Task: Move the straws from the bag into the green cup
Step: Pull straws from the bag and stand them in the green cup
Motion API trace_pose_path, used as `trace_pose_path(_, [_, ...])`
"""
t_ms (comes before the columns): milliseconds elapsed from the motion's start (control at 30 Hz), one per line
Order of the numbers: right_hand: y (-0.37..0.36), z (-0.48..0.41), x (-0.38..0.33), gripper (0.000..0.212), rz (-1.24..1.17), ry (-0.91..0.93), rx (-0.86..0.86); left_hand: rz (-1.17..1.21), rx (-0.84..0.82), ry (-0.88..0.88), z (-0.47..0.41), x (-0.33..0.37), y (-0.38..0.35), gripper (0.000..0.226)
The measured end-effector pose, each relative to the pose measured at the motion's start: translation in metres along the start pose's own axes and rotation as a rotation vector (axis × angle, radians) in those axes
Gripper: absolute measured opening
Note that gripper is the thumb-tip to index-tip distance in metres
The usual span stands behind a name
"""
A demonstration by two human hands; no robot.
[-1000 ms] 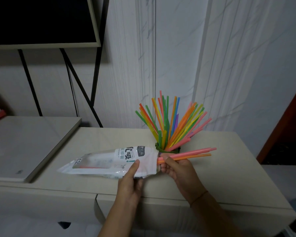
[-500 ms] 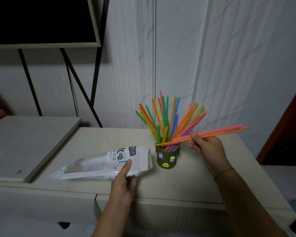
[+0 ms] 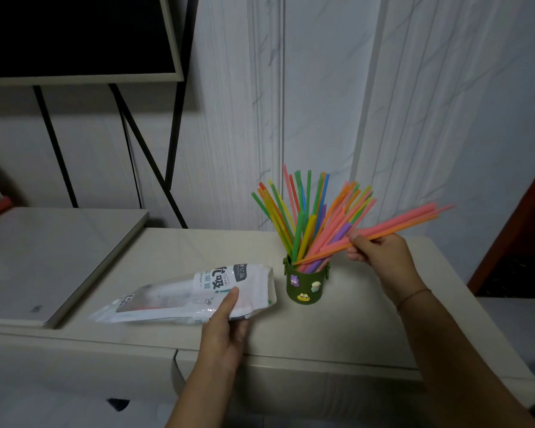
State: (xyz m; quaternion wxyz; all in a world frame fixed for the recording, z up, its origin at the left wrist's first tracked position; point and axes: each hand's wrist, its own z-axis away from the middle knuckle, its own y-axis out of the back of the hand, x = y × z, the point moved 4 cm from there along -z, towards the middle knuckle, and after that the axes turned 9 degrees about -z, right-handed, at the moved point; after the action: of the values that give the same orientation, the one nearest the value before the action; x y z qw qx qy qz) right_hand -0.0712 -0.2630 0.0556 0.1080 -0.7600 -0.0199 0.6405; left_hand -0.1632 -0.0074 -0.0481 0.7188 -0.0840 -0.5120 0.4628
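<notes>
Straws (image 3: 408, 222) pinched in right hand (image 3: 380, 257), tips at green cup (image 3: 306, 288); bag (image 3: 192, 291) gripped in left hand (image 3: 224, 329).

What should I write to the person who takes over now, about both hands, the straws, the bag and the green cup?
Left hand holds the bag, which lies flat left of the green cup.
Right hand grips a tilted bunch of pink and orange straws, lower ends at the cup's rim.
Done: many straws stand in the cup.
Left: drop this bunch in; check the bag, contents unclear.
</notes>
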Motion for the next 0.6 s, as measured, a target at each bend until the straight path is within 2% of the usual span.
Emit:
trace_pose_path(400, [-0.033, 0.005, 0.039, 0.020, 0.315, -0.072, -0.120, 0.011, -0.020, 0.017, 0.003, -0.007, -0.006, 0.025])
trace_pose_path(500, [-0.037, 0.008, 0.039, 0.017, 0.326, -0.055, -0.131, -0.004, -0.024, 0.016, 0.003, -0.007, -0.006, 0.025])
trace_pose_path(567, [-0.036, 0.010, 0.036, 0.004, 0.248, -0.051, -0.133, -0.001, -0.032, 0.015, 0.003, -0.006, -0.005, 0.025])
trace_pose_path(600, [-0.033, 0.010, 0.036, 0.007, 0.203, -0.032, -0.117, 0.002, -0.035, 0.014, 0.002, -0.006, -0.004, 0.026])
